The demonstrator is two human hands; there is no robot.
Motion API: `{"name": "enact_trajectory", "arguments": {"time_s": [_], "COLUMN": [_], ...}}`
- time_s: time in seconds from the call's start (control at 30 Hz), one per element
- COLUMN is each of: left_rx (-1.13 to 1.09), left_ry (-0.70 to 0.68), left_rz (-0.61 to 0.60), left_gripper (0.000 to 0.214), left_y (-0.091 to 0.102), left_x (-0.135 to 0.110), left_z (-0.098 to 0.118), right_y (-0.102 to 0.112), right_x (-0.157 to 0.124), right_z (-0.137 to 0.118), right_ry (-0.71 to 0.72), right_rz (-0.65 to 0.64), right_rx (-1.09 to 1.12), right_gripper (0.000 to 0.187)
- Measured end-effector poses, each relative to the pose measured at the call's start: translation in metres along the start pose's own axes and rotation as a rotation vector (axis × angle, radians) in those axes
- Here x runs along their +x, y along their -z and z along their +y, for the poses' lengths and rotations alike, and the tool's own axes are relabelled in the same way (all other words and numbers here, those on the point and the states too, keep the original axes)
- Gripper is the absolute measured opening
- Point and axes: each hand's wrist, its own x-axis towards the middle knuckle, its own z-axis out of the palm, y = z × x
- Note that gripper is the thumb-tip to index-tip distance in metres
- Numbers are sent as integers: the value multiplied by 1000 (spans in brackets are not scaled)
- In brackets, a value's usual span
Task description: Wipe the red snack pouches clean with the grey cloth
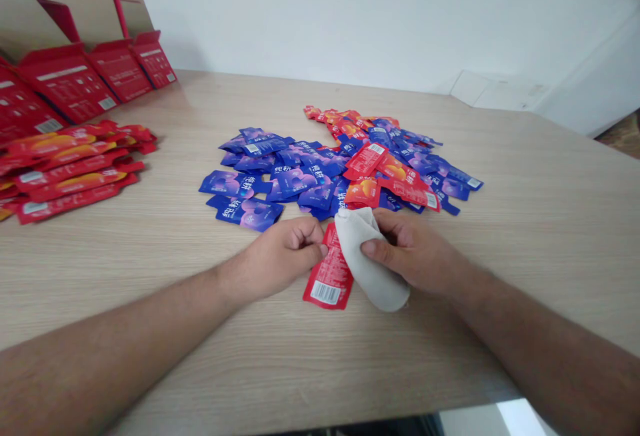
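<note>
My left hand [295,253] pinches the upper left edge of a red pouch [329,273], whose printed side and barcode face up. A folded whitish cloth [373,266] is gripped in my right hand [410,249], thumb on top, and it overlaps the pouch's right edge. Just beyond my hands lies a heap of small spouted pouches, blue ones [300,183] mixed with red and orange ones [395,169]. The fingers of my right hand under the cloth are hidden.
Open red cardboard boxes [65,83] stand in a row at the back left, flaps raised. In front of them, red pouches [80,169] are stacked in layers. A white wall [375,23] borders the far table edge, with a white plate [495,89] at the right.
</note>
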Motion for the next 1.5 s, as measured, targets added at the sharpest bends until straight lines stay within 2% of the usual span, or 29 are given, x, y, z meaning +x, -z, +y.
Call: {"name": "enact_trajectory", "arguments": {"time_s": [0.1,0.17,0.23,0.27,0.33,0.4,0.53,0.57,0.6,0.73,0.77,0.9,0.93,1.07,1.1,1.23,1.27,1.4,1.43,1.5], "left_rx": [-74,-92,-64,-46,-24,-20,-46,-55,-60,-31,-32,-74,-75,-50,-46,-51,-51,-23,-20,-27], "left_ry": [-19,-26,-26,-23,-19,-20,-30,-34,-35,-18,-16,-28,-28,-29,-31,-42,-46,-48,-49,-55], "left_rz": [-8,-15,7,20,21,10,12,8,5,4,4,2,2,1,0,-2,-4,-13,-14,-10], "left_gripper": [21,20,20,20,21,22,23,23,23,22,22,21,21,22,22,22,22,22,21,21], "left_y": [1,1,1,1,1,2,2,2,2,2,2,2,2,2,2,2,3,3,3,3], "left_x": [0,1,2,2,2,2,2,2,2,3,3,2,2,2,3,4,4,4,4,4], "left_z": [-1,-1,-1,-1,-1,-1,0,0,0,-1,-1,-1,-1,0,0,-2,-3,-5,-5,-4], "right_y": [4,4,-1,-4,-10,-13,-9,-9,-9,-11,-11,-9,-9,-12,-12,-10,-10,-12,-12,-11], "right_x": [0,0,-3,-5,-8,-9,-6,-5,-5,-6,-6,-5,-5,-7,-7,-5,-5,-6,-6,-6], "right_z": [0,1,0,-1,-3,-3,3,4,4,3,3,4,4,2,2,5,5,3,3,4], "right_ry": [9,66,163,216,300,323,262,260,270,335,329,231,231,307,307,233,237,324,321,277], "right_rz": [143,238,221,158,5,-46,183,208,194,1,8,195,192,14,13,173,168,-7,-1,97], "right_rx": [-197,-373,-486,-506,-507,-503,-551,-551,-541,-500,-508,-558,-555,-514,-519,-561,-555,-506,-511,-543], "right_gripper": [26,22,18,15,7,5,10,11,10,8,8,12,12,9,9,12,12,8,8,9]}}
